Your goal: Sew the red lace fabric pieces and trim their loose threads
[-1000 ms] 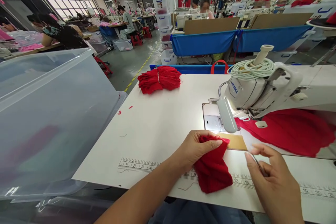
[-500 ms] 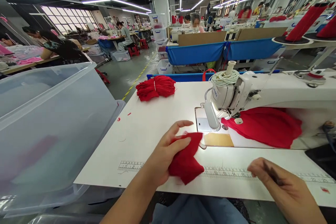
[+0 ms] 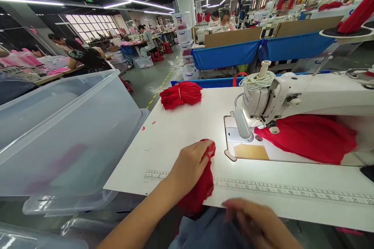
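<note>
A red fabric piece point(image 3: 201, 183) with a frayed or lacy edge is pinched in my left hand point(image 3: 189, 165), its lower part hanging over the table's front edge above my lap. My right hand point(image 3: 251, 218) is at the same edge, to the right of the fabric and apart from it; motion smears its fingers. To the right of both hands stands a white sewing machine point(image 3: 263, 101). Another red cloth point(image 3: 309, 138) lies on the machine bed, under the arm and reaching the presser foot area.
A tied bundle of red fabric point(image 3: 181, 95) sits at the table's far left corner. Large clear plastic bins point(image 3: 96, 124) stand along the left side. A printed ruler point(image 3: 257, 187) runs along the front of the white table point(image 3: 175, 128). Other people work at tables beyond.
My left hand has turned palm-down and drawn the red fabric towards the table's front edge. My right hand has moved left, close to that edge. The view has shifted slightly left.
</note>
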